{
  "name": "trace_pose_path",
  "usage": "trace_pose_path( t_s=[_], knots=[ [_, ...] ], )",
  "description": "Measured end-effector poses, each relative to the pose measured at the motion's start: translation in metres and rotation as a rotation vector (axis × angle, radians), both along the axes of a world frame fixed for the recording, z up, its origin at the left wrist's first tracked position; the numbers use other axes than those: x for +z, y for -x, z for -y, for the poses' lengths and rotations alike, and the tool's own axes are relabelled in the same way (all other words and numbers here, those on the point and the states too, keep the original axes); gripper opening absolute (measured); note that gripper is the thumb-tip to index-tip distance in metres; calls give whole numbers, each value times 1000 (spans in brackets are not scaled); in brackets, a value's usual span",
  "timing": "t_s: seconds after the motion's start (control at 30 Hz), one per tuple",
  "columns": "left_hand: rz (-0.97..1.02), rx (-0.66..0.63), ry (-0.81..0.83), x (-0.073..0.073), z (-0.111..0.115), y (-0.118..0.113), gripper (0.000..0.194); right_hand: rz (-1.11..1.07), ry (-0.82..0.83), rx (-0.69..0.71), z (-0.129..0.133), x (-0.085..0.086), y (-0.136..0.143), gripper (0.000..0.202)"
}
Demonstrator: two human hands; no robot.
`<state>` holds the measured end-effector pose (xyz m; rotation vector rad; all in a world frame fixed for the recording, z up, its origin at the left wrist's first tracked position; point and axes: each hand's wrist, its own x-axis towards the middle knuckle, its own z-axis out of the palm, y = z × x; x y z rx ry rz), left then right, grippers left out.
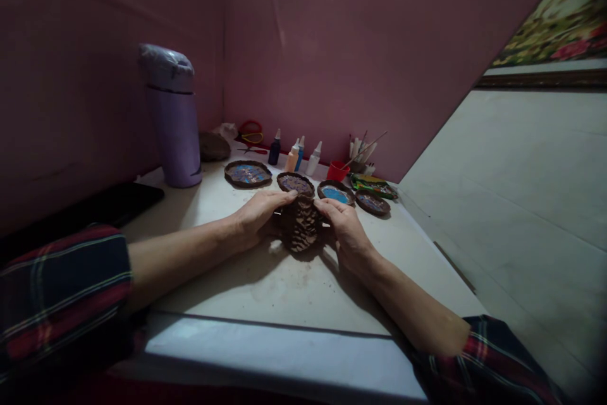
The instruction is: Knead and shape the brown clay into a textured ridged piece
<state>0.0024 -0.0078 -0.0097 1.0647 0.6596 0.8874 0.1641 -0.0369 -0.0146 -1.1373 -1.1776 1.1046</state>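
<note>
Between my two hands a dark brown clay piece [302, 225] stands on the white table, its near side covered with rough ridges. My left hand [258, 215] grips its upper left edge, thumb on top and the other fingers partly hidden behind it. From the right, my right hand [345, 228] pinches the top right edge, thumb and fingertips on the clay. Right behind the piece lies a round brown clay dish [296, 184] with purplish paint inside. Another dish, with bright blue paint [336, 194], sits just beyond my right hand.
Farther left is a larger painted dish [247, 174]; a small one [372, 203] lies at right. Behind stand several paint bottles [292, 156], a red cup [337, 170] and a brush holder [358, 165]. Scissors [253, 150], a clay lump [214, 147] and a purple tumbler [174, 133] are at left.
</note>
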Motion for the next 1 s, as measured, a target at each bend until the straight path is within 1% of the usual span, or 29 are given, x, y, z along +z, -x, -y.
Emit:
trace_pose_path(
  t_s=[0.1,0.2,0.4,0.63,0.83,0.9,1.0],
  knots=[
    [-1,-6,-13,0,0,0,22,-1,20,-1,0,0,0,29],
    [-18,4,-16,1,1,-1,21,-3,25,-7,0,0,0,29],
    [-19,-1,-14,1,2,-1,20,-20,33,-1,1,2,0,22],
    [-28,-2,-9,3,3,0,21,49,33,-28,-1,1,0,16],
    [-19,-22,-24,1,2,-1,23,57,46,-46,0,2,1,12],
    [-12,-19,-13,1,2,-1,23,38,52,-46,0,2,1,13],
    [-2,-2,16,1,1,-1,22,2,52,-25,2,5,2,22]
  ],
)
